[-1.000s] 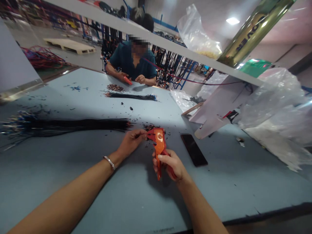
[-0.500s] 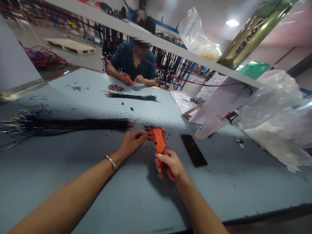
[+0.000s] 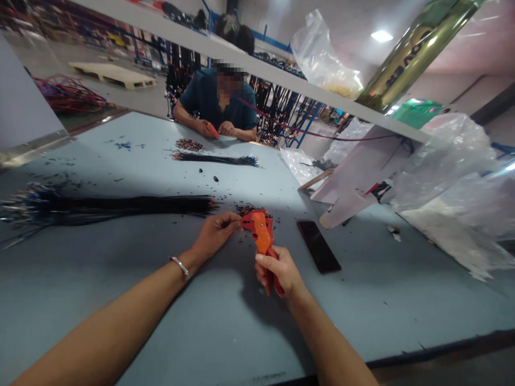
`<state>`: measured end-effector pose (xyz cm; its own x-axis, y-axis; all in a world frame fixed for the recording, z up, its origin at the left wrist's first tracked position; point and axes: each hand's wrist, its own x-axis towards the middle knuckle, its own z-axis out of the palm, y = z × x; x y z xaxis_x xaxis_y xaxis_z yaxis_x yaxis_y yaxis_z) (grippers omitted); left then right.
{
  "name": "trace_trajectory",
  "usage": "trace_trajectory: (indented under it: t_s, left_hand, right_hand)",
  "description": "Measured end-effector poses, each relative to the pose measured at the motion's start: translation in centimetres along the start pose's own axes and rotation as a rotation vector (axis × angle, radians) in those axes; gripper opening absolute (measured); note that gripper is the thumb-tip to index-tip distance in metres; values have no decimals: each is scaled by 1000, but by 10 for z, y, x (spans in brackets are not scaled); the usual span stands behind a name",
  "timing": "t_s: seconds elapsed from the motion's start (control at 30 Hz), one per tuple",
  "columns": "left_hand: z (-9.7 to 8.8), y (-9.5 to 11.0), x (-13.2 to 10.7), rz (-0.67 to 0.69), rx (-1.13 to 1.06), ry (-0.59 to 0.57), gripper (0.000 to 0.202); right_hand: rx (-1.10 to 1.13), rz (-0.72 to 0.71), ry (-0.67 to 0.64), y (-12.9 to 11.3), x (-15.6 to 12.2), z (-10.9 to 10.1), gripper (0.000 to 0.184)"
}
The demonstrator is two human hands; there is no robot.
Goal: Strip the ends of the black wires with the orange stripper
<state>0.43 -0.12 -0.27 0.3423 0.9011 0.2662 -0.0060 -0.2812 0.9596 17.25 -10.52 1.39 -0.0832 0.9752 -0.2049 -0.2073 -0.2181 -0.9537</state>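
Note:
In the head view, my right hand is wrapped round the handles of an orange and red wire stripper, held upright and slightly tilted. At the left side of its jaws, my left hand is closed in a pinch. Its fingertips hold a thin wire, most of which is hidden by the hand. A long bundle of black wires lies just beyond my left hand, its copper-coloured ends pointing right. Small dark and coppery scraps are heaped behind the stripper head.
A black phone lies right of the stripper. Across the table a co-worker holds an orange tool, near a smaller wire bundle and a scrap pile. Clear plastic bags crowd the right side beneath a slanting shelf beam.
The whole view has shifted very slightly. Both hands and the wire stripper keep nearly the same position, with the left pinch still at the jaws.

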Motion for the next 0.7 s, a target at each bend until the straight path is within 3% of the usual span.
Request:
trace_trajectory:
  t_s: [0.3,0.5,0.6,0.7]
  left_hand:
    - [2,7,0,-36,46,0,24]
    - [-2,10,2,-83,34,150,23]
    - [-3,11,3,-128,-42,144,25]
    - [-1,12,2,-142,-84,129,27]
  right_hand:
    - [10,-6,34,-1,-2,6,31]
    - [166,-58,39,-14,-9,-8,25]
    - [10,-153,87,-19,-8,-10,23]
    - [-344,-254,119,-18,-7,-7,20]
